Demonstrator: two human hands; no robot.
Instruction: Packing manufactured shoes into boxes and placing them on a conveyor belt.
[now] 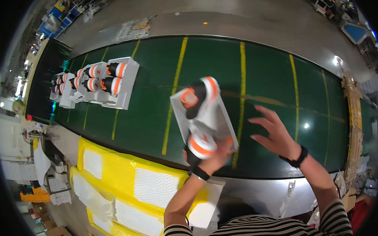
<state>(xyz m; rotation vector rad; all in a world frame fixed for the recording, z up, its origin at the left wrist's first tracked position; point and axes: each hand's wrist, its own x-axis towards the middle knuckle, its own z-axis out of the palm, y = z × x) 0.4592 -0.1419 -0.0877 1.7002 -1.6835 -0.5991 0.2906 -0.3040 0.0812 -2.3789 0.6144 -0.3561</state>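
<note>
My left hand [217, 159] is wrapped round a black, white and orange sneaker [202, 145] at the near end of a white tray [228, 125]. The hand hides part of that shoe, and both are a little blurred. A second sneaker [201, 96] of the same colours lies tilted across the far end of the tray. To the right of the tray, above the green conveyor belt [271, 80], my right hand [276, 133] is open with its fingers apart. It touches nothing.
Several white trays [126, 89] of matching sneakers stand at the belt's left end. Along the near side lie yellow-edged pads with white mesh [156, 182]. A metal ledge [260, 195] runs before me. Taped cardboard [352, 115] borders the belt's right end.
</note>
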